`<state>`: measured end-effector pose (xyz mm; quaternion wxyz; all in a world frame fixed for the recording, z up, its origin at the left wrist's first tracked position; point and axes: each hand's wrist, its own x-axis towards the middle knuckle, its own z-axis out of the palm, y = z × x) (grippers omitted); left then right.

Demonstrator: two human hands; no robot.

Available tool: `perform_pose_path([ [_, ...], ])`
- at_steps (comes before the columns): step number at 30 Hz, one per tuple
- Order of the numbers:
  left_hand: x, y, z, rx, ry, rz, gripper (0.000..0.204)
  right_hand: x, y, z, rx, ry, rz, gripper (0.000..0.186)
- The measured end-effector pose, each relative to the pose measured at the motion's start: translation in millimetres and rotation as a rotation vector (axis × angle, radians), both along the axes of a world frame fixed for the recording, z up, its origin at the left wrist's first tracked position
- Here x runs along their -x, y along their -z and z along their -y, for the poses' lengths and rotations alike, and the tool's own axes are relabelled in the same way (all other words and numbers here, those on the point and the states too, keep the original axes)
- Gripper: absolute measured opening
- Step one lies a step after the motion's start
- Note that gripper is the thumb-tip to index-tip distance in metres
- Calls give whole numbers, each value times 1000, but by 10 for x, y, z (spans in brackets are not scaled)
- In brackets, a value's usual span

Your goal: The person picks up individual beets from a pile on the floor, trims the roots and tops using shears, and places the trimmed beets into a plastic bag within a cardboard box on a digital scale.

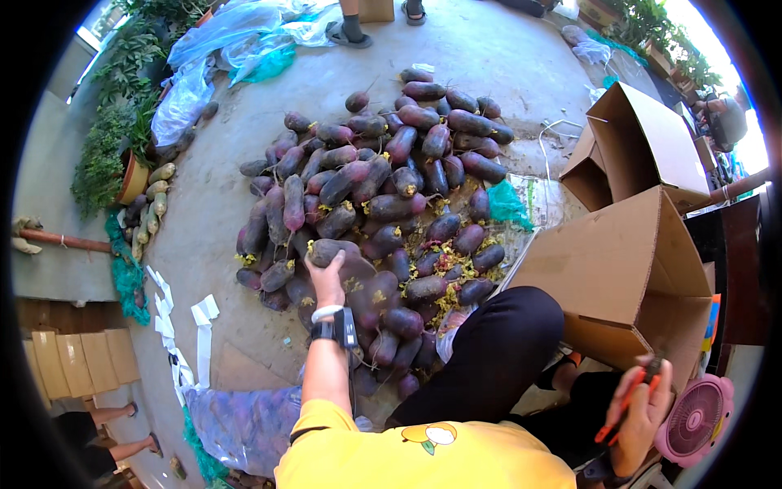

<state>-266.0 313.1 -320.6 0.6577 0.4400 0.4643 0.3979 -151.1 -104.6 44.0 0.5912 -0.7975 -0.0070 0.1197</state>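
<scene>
A large heap of dark purple radishes point(354, 175), many with yellow sprouts at their tops, lies on the floor before me. My left hand point(328, 281) reaches onto its near left side, fingers closed around a long purple radish point(334, 252). More radishes just right of that hand are smeared by motion. Off at the lower right, my right hand point(642, 407) grips a pair of orange-handled shears point(626, 401); their dark end is blurred. Yellow trimmed sprouts point(456, 297) are strewn among the radishes on the near right.
Two open cardboard boxes point(599, 277) stand at my right, with a pink fan point(694, 420) near the right hand. A filled clear plastic bag point(240, 428) lies at lower left. Another person's feet point(350, 34) are at the far edge. Potted plants point(133, 179) line the left.
</scene>
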Motion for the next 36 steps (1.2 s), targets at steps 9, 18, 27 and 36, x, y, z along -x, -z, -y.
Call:
perform_pose_path([
  [9,471,-1735,1002,69,652,70,65,-39,424,-933,-95,-941,-721,18],
  [18,509,-2202,1374,-668,677,-175,67,216,580,-1150,-262,-1067,-892,20],
  [27,464,-2192,1439,-799,706,-233,69,199,678,-1131,-280,-1094,-900,18],
  [36,369,-2212,1418,-788,761,-244,66,131,677,-1132,-250,-1013,-991,21],
])
